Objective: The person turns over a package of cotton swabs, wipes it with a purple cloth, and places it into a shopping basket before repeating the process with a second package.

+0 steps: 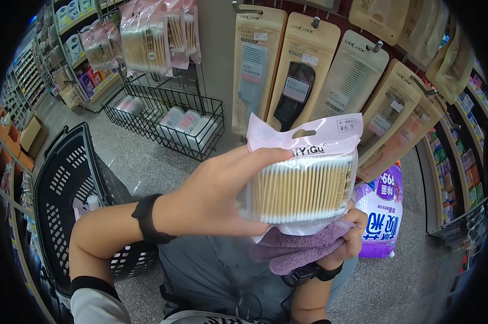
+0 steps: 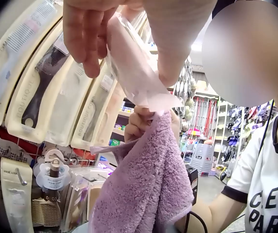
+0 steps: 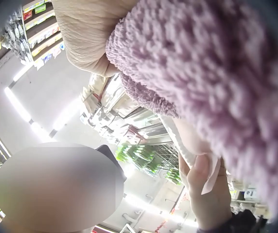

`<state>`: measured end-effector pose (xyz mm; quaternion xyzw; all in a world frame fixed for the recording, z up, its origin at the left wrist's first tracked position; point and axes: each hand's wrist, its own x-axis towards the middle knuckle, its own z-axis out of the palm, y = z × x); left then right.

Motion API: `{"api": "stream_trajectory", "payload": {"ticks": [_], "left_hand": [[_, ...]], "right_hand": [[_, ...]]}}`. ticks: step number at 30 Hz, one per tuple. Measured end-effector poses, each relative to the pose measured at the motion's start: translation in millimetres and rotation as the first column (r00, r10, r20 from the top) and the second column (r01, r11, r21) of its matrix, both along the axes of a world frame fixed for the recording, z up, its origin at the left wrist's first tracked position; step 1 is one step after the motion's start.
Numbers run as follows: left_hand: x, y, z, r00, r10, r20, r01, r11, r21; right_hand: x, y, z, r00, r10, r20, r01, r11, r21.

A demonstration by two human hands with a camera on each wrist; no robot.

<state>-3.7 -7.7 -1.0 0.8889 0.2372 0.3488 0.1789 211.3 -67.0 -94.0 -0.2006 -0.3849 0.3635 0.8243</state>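
Two hands grip swab pack, purple cloth | edges touching | combs near

A gap opens at the left hand's twelve o'clock; a black wire-mesh basket blocks eleven, rectangular beige comb packets one.

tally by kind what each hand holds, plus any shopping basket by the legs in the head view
Cotton swab pack, in the left hand: 1
Purple cloth, in the right hand: 1
Shopping basket: 1
Total: 3
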Motion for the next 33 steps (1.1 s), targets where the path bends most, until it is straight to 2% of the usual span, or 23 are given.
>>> {"api": "stream_trajectory", "payload": {"ticks": [4, 7, 10, 11, 13, 14, 16, 17, 20, 24, 26, 29, 33], "left_hand": [[2.3, -6.9, 1.5, 0.998, 0.07, -0.007, -0.07, 0.997, -0.03], [2.1, -5.0, -0.7, 0.993, 0.116, 0.017, -0.116, 0.993, 0.021], [2.1, -6.4, 2.5, 0.959, 0.279, -0.045, -0.253, 0.919, 0.302], [2.0, -6.8, 3.3, 0.955, 0.284, -0.091, -0.244, 0.92, 0.307], [2.1, -7.2, 4.1, 0.94, 0.291, -0.179, -0.226, 0.922, 0.315], [2.2, -4.1, 0.3, 0.963, 0.17, -0.211, -0.123, 0.968, 0.219], [4.6, -2.0, -5.0, 0.985, 0.027, -0.171, -0.029, 0.999, -0.012], [4.1, 0.1, -6.0, 0.981, -0.035, -0.192, 0.032, 0.999, -0.015], [4.9, -0.7, -10.7, 0.978, -0.104, -0.178, 0.059, 0.968, -0.245], [3.5, 2.4, -18.8, 0.974, -0.142, -0.179, 0.09, 0.958, -0.272], [2.9, 4.2, -23.5, 0.967, -0.201, -0.159, 0.145, 0.941, -0.306], [5.0, 4.5, -30.8, 0.975, -0.206, -0.088, 0.178, 0.951, -0.254], [8.5, 2.6, -31.3, 0.987, -0.161, -0.024, 0.149, 0.95, -0.275]], "right_hand": [[-2.2, -3.0, 0.5, 0.993, -0.053, 0.102, 0.053, 0.999, 0.006], [-4.3, -5.1, -2.4, 0.984, -0.095, 0.148, 0.095, 0.995, 0.001], [-7.0, -5.3, -5.9, 0.977, -0.162, 0.141, 0.161, 0.987, 0.016], [-8.0, -5.7, -6.4, 0.973, -0.188, 0.135, 0.186, 0.982, 0.023], [-8.9, -10.4, -3.2, 0.932, -0.211, 0.297, 0.213, 0.977, 0.024], [-9.7, -12.9, -1.5, 0.901, -0.22, 0.375, 0.227, 0.974, 0.026], [-21.1, -17.2, 5.2, 0.85, -0.185, 0.492, 0.18, 0.982, 0.059], [-28.5, -19.0, 6.8, 0.855, -0.168, 0.491, 0.175, 0.984, 0.033], [-41.7, -22.5, 10.2, 0.857, -0.135, 0.497, 0.157, 0.988, -0.003], [-39.6, -18.9, 11.2, 0.892, -0.089, 0.444, 0.045, 0.993, 0.107], [-36.4, -21.1, 8.2, 0.906, -0.056, 0.419, 0.014, 0.995, 0.102], [-36.7, -26.1, 5.0, 0.917, -0.064, 0.394, 0.026, 0.994, 0.102], [-35.7, -29.8, 1.6, 0.96, -0.023, 0.277, -0.001, 0.996, 0.089]]}}
